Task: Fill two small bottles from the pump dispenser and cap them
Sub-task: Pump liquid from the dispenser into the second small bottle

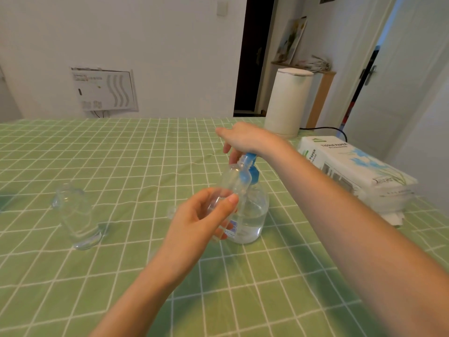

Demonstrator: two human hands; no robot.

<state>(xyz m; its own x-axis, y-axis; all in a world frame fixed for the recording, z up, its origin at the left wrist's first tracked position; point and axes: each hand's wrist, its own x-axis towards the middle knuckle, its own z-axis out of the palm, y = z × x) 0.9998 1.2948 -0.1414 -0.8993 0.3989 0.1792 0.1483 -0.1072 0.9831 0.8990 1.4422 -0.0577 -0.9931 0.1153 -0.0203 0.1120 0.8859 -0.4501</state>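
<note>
Green cloth checked with white lines is spread over the table (121, 166), and the pump dispenser (254, 215) is stood on it near the middle: a round clear bottle, partly filled with clear liquid, topped by a blue pump. A small clear bottle (234, 181) is held tilted just in front of the dispenser, its open neck brought up to the blue nozzle; its lower part is gripped between the thumb and curled fingers of the left hand (194, 222). The pump top is pressed under the palm of the right hand (245, 139), whose fingers are left loosely bent and are not seen wrapped round anything. A second small clear bottle (77, 215) is stood well to the left of the dispenser. To its right a pack of tissue paper (352, 166) is laid, and behind it a white kettle (286, 100) is seen. Farther behind, a white wall panel (104, 90) and a dark doorway (252, 57) are visible.
</note>
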